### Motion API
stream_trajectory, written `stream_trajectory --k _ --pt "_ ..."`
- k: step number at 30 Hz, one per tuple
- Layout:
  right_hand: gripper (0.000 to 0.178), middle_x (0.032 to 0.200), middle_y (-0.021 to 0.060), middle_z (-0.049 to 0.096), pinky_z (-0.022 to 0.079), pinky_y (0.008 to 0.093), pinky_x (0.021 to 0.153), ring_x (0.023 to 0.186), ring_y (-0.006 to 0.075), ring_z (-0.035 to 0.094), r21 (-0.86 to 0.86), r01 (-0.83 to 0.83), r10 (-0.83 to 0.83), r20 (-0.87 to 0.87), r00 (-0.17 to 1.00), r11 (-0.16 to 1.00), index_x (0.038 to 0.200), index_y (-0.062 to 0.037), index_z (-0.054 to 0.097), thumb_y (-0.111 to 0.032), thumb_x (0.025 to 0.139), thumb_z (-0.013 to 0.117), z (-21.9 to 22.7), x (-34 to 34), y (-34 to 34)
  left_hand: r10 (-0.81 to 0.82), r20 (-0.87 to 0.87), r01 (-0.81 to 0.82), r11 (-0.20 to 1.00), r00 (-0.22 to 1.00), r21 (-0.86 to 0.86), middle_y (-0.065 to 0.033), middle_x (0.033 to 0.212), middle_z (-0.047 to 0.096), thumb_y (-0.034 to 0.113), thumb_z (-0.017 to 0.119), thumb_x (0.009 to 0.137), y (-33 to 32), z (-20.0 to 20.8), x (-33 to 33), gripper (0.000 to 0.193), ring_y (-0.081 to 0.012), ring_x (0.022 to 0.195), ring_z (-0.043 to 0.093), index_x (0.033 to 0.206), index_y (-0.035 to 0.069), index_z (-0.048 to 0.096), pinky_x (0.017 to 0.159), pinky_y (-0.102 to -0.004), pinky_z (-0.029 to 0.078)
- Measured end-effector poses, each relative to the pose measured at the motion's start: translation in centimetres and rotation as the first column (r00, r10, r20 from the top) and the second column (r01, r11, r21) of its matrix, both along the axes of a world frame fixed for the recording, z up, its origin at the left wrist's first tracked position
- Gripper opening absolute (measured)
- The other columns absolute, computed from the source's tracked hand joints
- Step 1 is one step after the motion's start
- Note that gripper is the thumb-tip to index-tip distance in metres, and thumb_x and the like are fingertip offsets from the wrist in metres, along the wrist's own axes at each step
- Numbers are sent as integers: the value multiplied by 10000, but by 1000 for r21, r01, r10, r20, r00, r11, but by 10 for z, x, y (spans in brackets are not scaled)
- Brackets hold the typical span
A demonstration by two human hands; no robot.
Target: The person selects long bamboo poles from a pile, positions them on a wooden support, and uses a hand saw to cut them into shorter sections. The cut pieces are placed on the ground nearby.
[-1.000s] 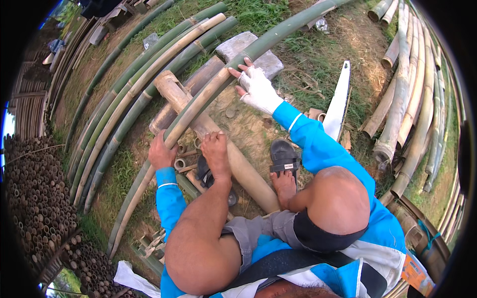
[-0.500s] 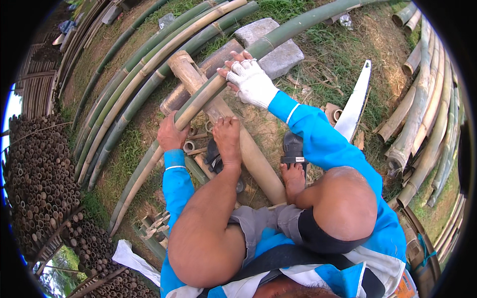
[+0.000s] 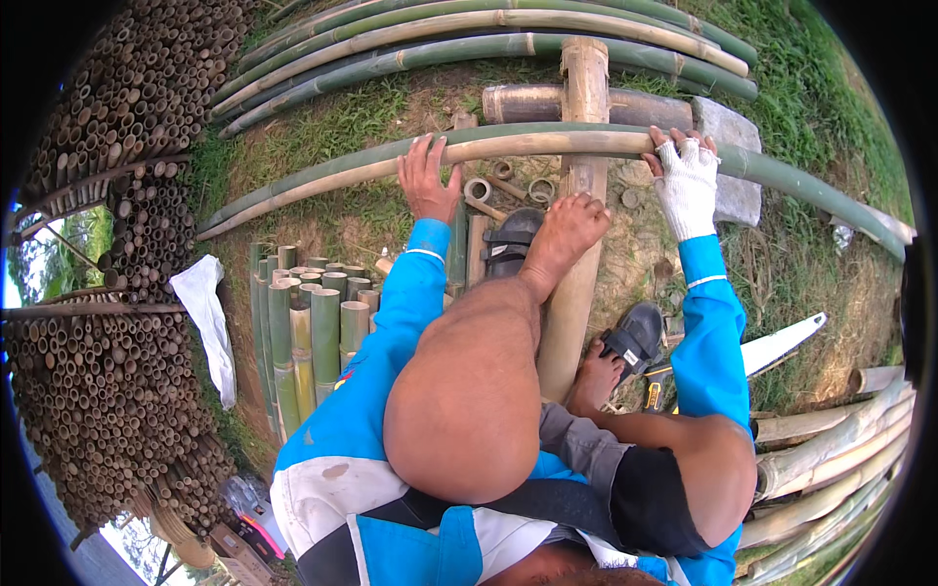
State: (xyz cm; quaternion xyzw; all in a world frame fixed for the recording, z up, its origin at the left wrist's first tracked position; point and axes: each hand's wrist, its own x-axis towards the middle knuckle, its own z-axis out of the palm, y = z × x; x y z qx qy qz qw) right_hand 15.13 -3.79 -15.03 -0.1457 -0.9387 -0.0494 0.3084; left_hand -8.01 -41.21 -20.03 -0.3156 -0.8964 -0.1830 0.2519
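A long green bamboo pole (image 3: 547, 144), with a pale tan band along its near side, lies crosswise over a thick tan bamboo post (image 3: 567, 332). My bare left hand (image 3: 428, 184) rests over the pole left of the post, fingers across its top and thumb on the near side. Right of the post, my right hand (image 3: 686, 181), in a white fingerless glove, curls its fingers over the same pole. One bare foot (image 3: 567, 234) presses on the post just below the pole.
The post's far end lies across a dark bamboo log (image 3: 645, 107) by a grey stone block (image 3: 728, 127). A handsaw (image 3: 782, 344) lies right. Upright cut bamboo pieces (image 3: 327, 322) stand left, near a white cloth (image 3: 207, 313). Long poles (image 3: 440, 54) lie beyond; stacked bamboo (image 3: 107, 381) fills the left.
My view has turned left, so the pole now lies nearly level across it. My right hand sits farther right along the pole. The left hand's fingers now reach over its top.
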Motion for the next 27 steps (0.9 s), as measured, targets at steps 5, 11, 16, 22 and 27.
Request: stream_trajectory --k 5,11,16,22,27 --pt "470 1258 119 701 437 567 1152 1223 385 617 5 -21 21 23 1000 1000 1382 -251 706 -368 936 797 3 3 4 461 244 -520 788 853 330 -200 1542 513 234 866 832 -42 -28 -20 875 -408 1469 448 1588 105 446 1230 -592 350" --pt "476 1275 102 689 436 567 1168 1250 355 628 25 3 -4 55 998 1000 1412 -250 693 -330 954 796 3 5 2 -318 696 -735 -2 643 678 -109 1184 703 288 805 950 -73 -30 -69 578 -217 1017 717 1366 -47 584 855 -395 587" --pt "387 1184 130 681 463 587 1060 1152 380 652 20 -59 59 6 998 998 1334 -232 710 -342 968 769 5 2 -6 -186 705 -711 42 685 702 -50 937 707 219 801 975 -74 -15 -74 210 -141 781 655 1021 50 685 644 -270 550" --pt "331 1127 157 668 508 582 926 1074 398 649 0 18 -17 158 987 1000 1279 -238 726 -345 967 749 22 -7 -9 -197 623 -641 -32 757 767 -75 956 705 117 789 975 -81 1 -88 193 -150 792 678 1041 -9 658 633 -265 579" --pt "442 1239 148 627 494 586 998 1202 377 621 15 29 -32 325 945 999 1384 -239 663 -192 950 729 44 -15 -4 -379 636 -690 -12 672 723 -105 984 684 90 766 980 -92 12 -114 196 -214 840 703 1077 -24 639 720 -297 617"
